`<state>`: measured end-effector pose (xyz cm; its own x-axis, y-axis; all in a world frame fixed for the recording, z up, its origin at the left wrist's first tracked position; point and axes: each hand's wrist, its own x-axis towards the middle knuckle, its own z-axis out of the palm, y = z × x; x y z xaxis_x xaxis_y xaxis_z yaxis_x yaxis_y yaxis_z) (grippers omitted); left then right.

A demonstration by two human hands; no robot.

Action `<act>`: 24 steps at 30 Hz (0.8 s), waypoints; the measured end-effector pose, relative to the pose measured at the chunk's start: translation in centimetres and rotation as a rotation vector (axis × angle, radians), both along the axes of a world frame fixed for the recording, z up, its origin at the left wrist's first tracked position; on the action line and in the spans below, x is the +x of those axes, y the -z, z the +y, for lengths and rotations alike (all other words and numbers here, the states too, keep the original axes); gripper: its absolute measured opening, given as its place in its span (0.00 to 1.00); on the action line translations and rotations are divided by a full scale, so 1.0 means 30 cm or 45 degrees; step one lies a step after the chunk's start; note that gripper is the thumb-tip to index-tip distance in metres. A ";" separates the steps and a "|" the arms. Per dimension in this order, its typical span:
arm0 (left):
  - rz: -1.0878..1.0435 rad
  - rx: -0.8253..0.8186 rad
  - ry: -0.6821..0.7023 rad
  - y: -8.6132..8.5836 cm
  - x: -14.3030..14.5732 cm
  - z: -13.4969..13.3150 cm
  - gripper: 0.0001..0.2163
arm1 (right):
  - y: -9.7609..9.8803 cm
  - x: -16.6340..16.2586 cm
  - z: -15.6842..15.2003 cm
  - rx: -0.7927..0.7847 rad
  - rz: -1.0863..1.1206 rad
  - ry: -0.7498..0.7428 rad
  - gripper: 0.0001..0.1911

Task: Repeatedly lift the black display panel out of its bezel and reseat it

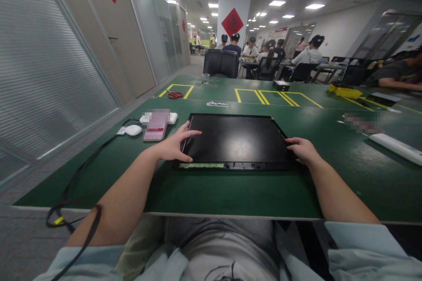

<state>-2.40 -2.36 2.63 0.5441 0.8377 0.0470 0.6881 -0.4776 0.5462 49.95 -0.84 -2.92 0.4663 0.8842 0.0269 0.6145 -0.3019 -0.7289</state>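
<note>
Two pale-blue sleeves (365, 239) are showing nearest. One black screen panel (234, 140) is lying on the green surface (231, 195), one green circuit strip (204, 165) running along its near edge. One left hand (176, 142) is touching its left side, grip spreading wide; one right hand (305, 151) is touching its right edge, fingertips bunching, though whether they are pinching I cannot tell.

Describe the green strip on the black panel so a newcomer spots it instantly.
On the big dark-green table, find the flat black panel between the person's left hand and right hand. Look along its near edge, toward the left. The green strip is the thin, paler band there, set apart by colour from the black stretch to its right.
</note>
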 end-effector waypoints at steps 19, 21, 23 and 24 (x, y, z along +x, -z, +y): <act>-0.001 0.211 -0.438 0.043 0.041 0.029 0.38 | -0.059 -0.046 -0.033 0.005 -0.166 -0.075 0.13; 0.091 0.208 -0.528 0.052 0.046 0.039 0.35 | -0.067 -0.047 -0.037 -0.017 -0.211 -0.070 0.14; 0.166 0.154 -0.558 0.055 0.048 0.042 0.33 | -0.073 -0.045 -0.041 -0.045 -0.241 -0.057 0.15; 0.178 0.137 -0.555 0.055 0.048 0.042 0.32 | -0.075 -0.045 -0.042 -0.051 -0.252 -0.054 0.15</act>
